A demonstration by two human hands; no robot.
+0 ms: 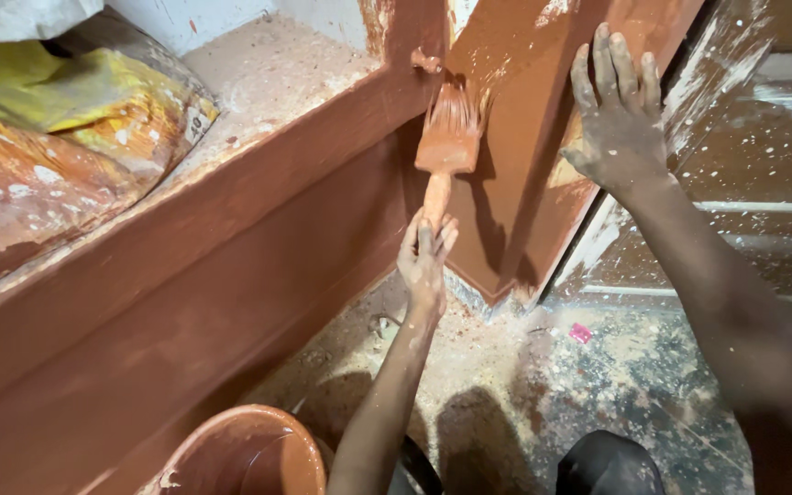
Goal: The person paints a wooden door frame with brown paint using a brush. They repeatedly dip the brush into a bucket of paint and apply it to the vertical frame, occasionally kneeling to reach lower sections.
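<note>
The left hand (425, 261) was clenched around the handle of a brush (448, 137), gripping it near the lower end, with the handle rising toward twelve o'clock from the fist. The brush stood nearly upright, its bristles loaded with red-brown paint and pressed against the post (506, 119), a vertical painted surface at the top centre of the view. The bristles splayed slightly where they met the wet paint.

The right hand (618, 115) lay released and flat, fingers spread and pointing toward twelve o'clock, its palm resting on the post's edge at about three o'clock from the brush. It held nothing. Pale paint specks covered its back and the forearm below it.

From the post a ledge (231, 183) ran away toward eight o'clock, its face coated in the same red-brown colour, its dusty pale top showing above. On that top, at ten o'clock from the brush, lay a crumpled yellow and orange sack (57, 156), spotted with white.

A bucket (245, 449) with red-brown paint inside sat at seven o'clock from the left hand, just beside the left forearm, partly cut off by the lower edge of the view. The floor (598, 385) around it was splashed with white and brown paint, and a small pink scrap (580, 333) lay on it at four o'clock from the left hand.
</note>
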